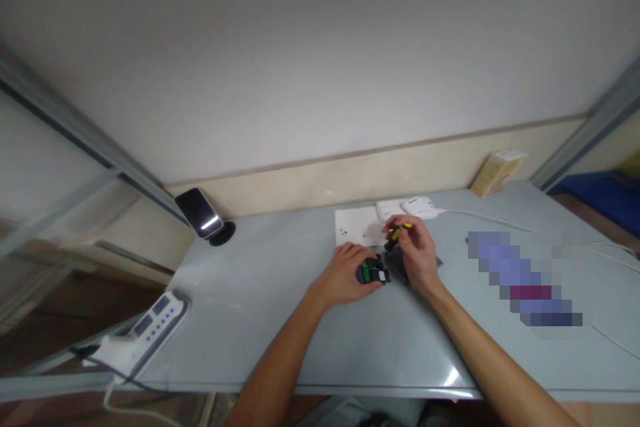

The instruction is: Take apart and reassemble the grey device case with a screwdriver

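My left hand (347, 273) has its fingers closed around a small black device with an exposed green circuit board (371, 271), low over the table. In my right hand (419, 250) is a yellow-and-black screwdriver (399, 236), its dark end pointing down toward the device. Whether its tip touches the board I cannot tell. Behind the hands lies a white sheet (353, 222) with several tiny dark bits on it, too small to name. A dark flat piece (397, 265) is partly hidden under my right hand.
A phone (199, 213) leans on a round-based stand at the back left. A white power strip (155, 327) sits at the left edge. White plug-like blocks (417, 207) trail a cable at the back. A carton (497, 173) stands back right; a pixelated object (520, 280) lies right.
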`<state>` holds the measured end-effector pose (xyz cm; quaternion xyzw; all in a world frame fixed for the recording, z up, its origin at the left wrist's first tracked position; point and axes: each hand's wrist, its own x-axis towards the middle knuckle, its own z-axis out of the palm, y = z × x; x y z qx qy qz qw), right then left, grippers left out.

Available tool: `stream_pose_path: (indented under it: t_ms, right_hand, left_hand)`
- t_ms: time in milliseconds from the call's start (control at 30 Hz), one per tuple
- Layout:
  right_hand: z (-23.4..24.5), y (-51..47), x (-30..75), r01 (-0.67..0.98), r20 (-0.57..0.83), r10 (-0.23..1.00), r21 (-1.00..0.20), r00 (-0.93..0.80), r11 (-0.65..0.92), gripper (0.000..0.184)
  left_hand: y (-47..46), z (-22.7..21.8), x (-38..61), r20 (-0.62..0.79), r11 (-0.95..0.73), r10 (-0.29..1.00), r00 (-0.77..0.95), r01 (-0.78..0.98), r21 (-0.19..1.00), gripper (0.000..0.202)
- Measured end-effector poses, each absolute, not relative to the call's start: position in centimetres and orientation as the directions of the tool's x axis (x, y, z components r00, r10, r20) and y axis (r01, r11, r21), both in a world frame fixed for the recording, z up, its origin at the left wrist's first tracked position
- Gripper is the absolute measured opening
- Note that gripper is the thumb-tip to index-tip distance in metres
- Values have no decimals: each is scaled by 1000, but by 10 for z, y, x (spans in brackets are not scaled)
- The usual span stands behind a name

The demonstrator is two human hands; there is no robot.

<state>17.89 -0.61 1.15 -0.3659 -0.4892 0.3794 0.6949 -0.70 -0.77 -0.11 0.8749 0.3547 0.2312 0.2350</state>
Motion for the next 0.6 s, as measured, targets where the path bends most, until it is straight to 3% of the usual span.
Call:
stream_pose_path:
  t_ms: [100, 300, 467, 600]
  right_hand:
    - [10, -5, 184, -97, 395, 871, -894, 291, 438, 20]
    - [9, -2, 193, -175, 297, 922, -922, 246, 344, 25]
    - [12, -4, 190, -192, 352, 914, -901, 201, 389, 24]
    - [9, -5, 193, -51, 412, 874, -898, 257, 438, 22]
  left_hand:
    - [-8, -1, -7, 240, -631, 736, 633, 513, 583, 37]
    - [-9, -1, -6, 238, -634, 734, 636, 516, 576, 37]
    - [-9, 0, -5, 237, -632, 736, 634, 519, 575, 36]
    - [-9, 0, -4, 232, -625, 741, 630, 522, 580, 39]
